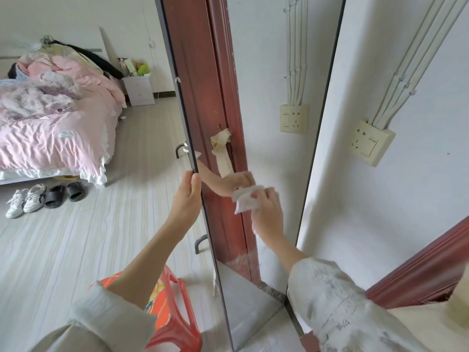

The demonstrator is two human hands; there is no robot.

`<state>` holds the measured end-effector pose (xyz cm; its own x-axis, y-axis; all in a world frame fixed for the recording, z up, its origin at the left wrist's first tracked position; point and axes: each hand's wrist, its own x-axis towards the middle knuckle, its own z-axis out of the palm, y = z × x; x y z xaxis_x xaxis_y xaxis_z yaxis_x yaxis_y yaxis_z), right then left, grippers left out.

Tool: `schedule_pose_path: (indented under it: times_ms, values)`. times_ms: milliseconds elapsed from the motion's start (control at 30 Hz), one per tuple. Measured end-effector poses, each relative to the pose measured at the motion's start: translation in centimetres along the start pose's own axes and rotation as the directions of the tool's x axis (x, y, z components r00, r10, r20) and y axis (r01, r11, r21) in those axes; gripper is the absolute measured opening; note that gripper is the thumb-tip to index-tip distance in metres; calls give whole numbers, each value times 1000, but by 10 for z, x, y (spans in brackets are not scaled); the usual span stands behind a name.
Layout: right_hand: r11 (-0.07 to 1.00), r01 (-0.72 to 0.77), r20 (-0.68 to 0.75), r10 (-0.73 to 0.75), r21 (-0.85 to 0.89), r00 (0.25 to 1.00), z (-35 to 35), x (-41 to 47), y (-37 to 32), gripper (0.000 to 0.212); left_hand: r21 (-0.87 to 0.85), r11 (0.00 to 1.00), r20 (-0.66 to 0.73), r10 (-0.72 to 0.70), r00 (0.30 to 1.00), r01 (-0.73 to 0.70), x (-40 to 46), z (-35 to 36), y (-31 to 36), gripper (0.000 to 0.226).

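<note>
hands are working on a tall standing mirror [274,72], which is standing upright on the floor [76,250] just beside a white wall [406,199] on the right. the left hand [189,196] is gripping the mirror's dark left edge about halfway up, its fingers [196,184] clamping on the frame. the right hand [267,212] is holding a crumpled white tissue [243,199] against the glass, its fingers curling together round the wad. the tissue is touching the mirror in the left half of the glass, a little to the right of the left hand and at about the same height, and the hand's reflection is meeting it there. both forearms are showing bare below pale sleeves.

the glass is reflecting a dark red door frame, white wall and a socket with cables. the real wall socket [371,142] is sitting on the wall to the right of the mirror, with white cables [416,59] running up from it. a red plastic stool [175,316] is standing on the floor under the left forearm, near the mirror's foot. well apart to the left, a bed [50,138] with pink bedding is carrying a heap of clothes, with white sneakers [25,199] and dark slippers [64,194] lying side by side at its foot. a small nightstand [139,90] is standing beside the bed by the far wall.
</note>
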<state>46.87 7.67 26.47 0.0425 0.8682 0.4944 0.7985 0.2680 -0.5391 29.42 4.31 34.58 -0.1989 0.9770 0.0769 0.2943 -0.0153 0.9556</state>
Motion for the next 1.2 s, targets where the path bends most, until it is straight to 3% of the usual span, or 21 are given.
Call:
schedule_pose_path:
  times_ms: [133,200,367,467,533,633,700,800,867,967,1067,1200]
  values:
    - [990,-142,329,131,11,935,21,-36,10,28,-45,999,40,-2,999,4,0,-4,0,30]
    - [984,-175,369,153,25,917,17,-33,4,28,-79,996,81,-20,996,27,1,-7,-1,33]
    - [978,7,69,-22,207,997,-16,2,-40,29,-217,969,195,-73,978,115,0,-14,-3,37]
    - [941,239,-96,-222,239,970,-28,20,-75,24,-278,949,213,-92,973,151,-3,-15,1,46]
    - [928,330,-86,-319,175,944,-23,17,-86,25,-292,945,221,-82,972,146,-6,-16,3,46]
    - [926,353,-3,-356,136,935,-3,-10,-74,23,-322,942,222,-19,975,91,-9,-16,5,45]
    - [940,313,153,-332,140,931,9,-30,-52,22,-306,949,212,-7,977,73,-9,-16,3,46]
    - [973,225,462,-222,50,859,16,-46,-18,28,-240,967,201,-37,979,86,-6,-13,-4,40]
    - [984,180,495,-161,9,854,11,-49,-2,30,-183,981,180,-29,983,63,-7,-10,-11,34]
    - [989,145,367,-122,-36,922,-8,-35,11,31,-137,989,140,-35,990,55,-11,-1,-24,21]
    - [998,65,151,-66,15,986,-31,-9,20,30,-108,991,84,-69,994,78,-16,8,-30,30]
    - [999,9,-78,-6,36,997,-43,30,20,32,-70,997,35,-26,999,28,-21,17,-27,30]
